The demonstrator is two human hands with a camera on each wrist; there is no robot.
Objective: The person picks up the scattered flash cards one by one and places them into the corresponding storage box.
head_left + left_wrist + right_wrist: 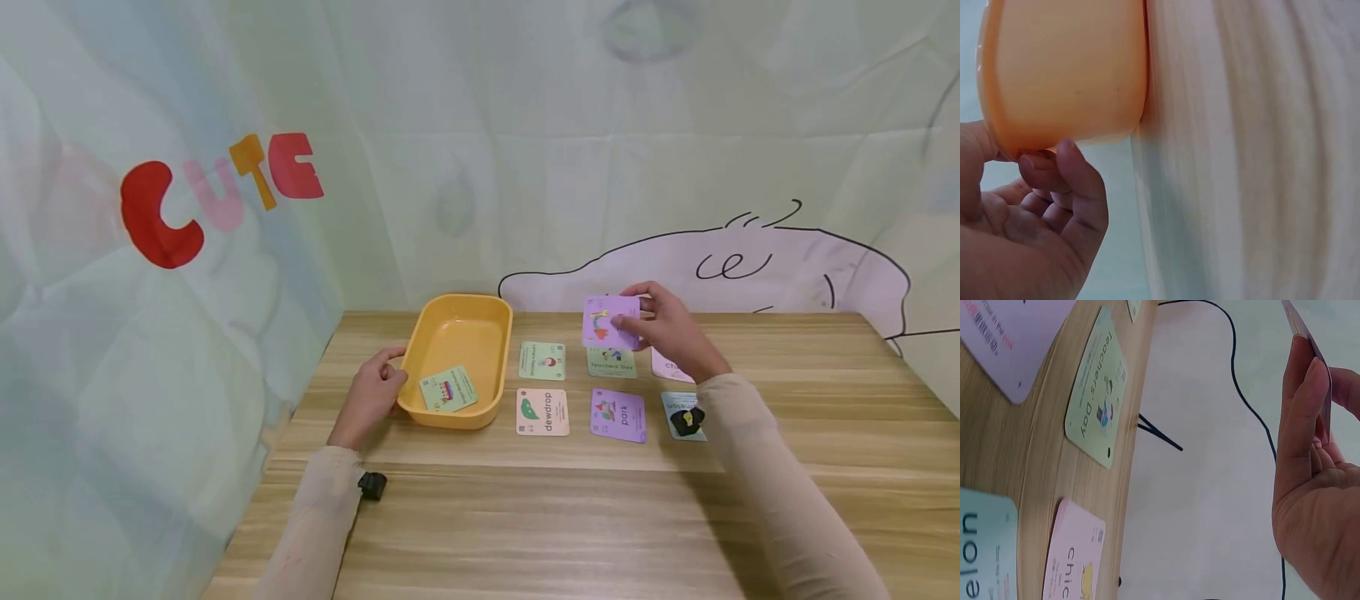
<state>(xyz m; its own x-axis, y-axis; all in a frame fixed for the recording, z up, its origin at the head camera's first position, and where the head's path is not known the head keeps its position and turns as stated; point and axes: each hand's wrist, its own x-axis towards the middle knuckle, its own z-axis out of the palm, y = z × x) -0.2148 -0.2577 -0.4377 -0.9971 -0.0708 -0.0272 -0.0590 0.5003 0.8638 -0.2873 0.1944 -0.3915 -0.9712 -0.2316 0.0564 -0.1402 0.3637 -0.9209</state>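
Note:
A yellow plastic tray [420, 350] stands at the left of the table with a green picture card [448, 389] lying inside. My left hand [371, 387] pinches the tray's left rim between thumb and fingers; the left wrist view shows the fingers at the tray's edge [1066, 75]. Raised above the back row of cards, my right hand [667, 325] pinches a purple picture card [600, 321] by its right side. Below it lies the green "Teachers' Day" card [611, 364], partly covered in the head view but whole in the right wrist view.
Other cards lie in two rows: a green card [542, 361], a pink card [671, 367], the "dewdrop" card [543, 412], the purple "park" card [618, 415] and a blue card [675, 408], partly hidden by the right wrist. A printed fabric backdrop [450, 167] hangs behind the table.

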